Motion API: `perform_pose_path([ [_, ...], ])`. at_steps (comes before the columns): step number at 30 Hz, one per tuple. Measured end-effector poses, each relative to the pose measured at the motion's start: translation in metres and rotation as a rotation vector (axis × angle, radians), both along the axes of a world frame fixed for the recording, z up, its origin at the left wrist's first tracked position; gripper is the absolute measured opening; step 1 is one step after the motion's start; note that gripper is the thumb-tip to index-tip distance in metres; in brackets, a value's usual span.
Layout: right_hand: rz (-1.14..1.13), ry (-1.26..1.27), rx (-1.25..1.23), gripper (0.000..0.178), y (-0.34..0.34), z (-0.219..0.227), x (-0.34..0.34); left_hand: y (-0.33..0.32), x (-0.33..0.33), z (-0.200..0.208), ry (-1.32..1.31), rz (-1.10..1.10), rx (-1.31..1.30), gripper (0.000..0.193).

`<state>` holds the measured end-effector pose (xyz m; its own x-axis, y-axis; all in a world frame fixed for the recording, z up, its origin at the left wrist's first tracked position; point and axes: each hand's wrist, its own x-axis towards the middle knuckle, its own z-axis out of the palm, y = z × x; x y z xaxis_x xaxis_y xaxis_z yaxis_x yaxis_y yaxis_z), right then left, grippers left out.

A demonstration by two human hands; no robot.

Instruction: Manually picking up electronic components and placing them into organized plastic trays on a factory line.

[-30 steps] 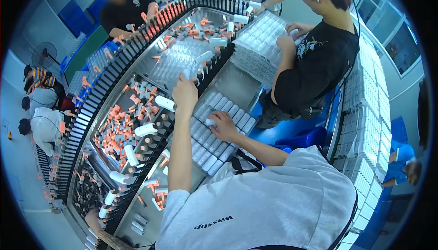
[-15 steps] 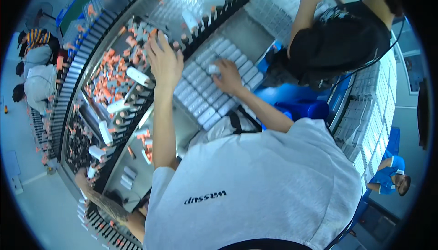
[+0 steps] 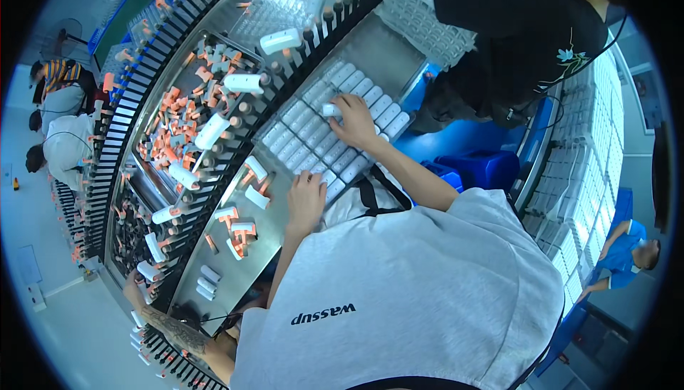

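Observation:
A clear tray (image 3: 283,153) packed with rows of white oblong plastic cases lies in front of me. Over its middle, my right hand (image 3: 354,123) is closed on a white case (image 3: 331,110), whose end shows past the fingers. My left hand (image 3: 306,199) rests its fingertips at the tray's near left corner, beside the end cases. Those fingers are slightly apart, and I see nothing held in them. Left of the tray runs a belt with black pegs, and some pegs carry white cases (image 3: 212,131).
Beyond the pegs, a metal bin (image 3: 146,176) holds orange and grey pieces. Loose orange and white parts (image 3: 242,230) lie on the steel bench (image 3: 267,247). Stacked clear trays (image 3: 420,23) stand far right, beside a co-worker in black (image 3: 499,27). Another person's tattooed arm (image 3: 174,329) reaches in lower left.
My left hand has come back from the belt's pegs to the tray's near corner. My right hand stays over the tray with the case. The right-hand co-worker has shifted; cases on the belt have moved.

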<state>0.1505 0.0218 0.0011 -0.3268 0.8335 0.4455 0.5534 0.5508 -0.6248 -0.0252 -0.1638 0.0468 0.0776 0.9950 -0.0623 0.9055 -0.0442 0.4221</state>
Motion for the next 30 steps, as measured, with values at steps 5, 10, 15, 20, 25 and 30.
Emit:
perform_pose_path([
  [5,-0.001,-0.006,0.019,0.041,0.005,0.009,0.002,-0.001,0.012,0.001,-0.024,0.044,0.033,0.028],
  [10,0.036,0.002,-0.017,0.045,0.002,0.014,0.004,-0.005,0.014,0.011,-0.170,0.051,0.199,0.031],
  [15,0.001,-0.019,-0.016,0.046,-0.004,0.011,0.008,0.019,0.003,0.010,-0.353,0.128,0.099,0.033],
  [20,0.011,-0.009,-0.008,0.045,-0.004,0.013,0.011,0.082,-0.012,0.016,-0.297,0.108,0.290,0.040],
  [25,0.057,-0.008,-0.034,0.046,-0.012,0.020,-0.006,0.111,-0.030,-0.074,-0.923,0.390,0.182,0.036],
  [30,0.000,0.011,-0.035,0.044,-0.014,0.013,0.007,0.104,-0.003,-0.051,-1.005,0.314,0.225,0.033],
])
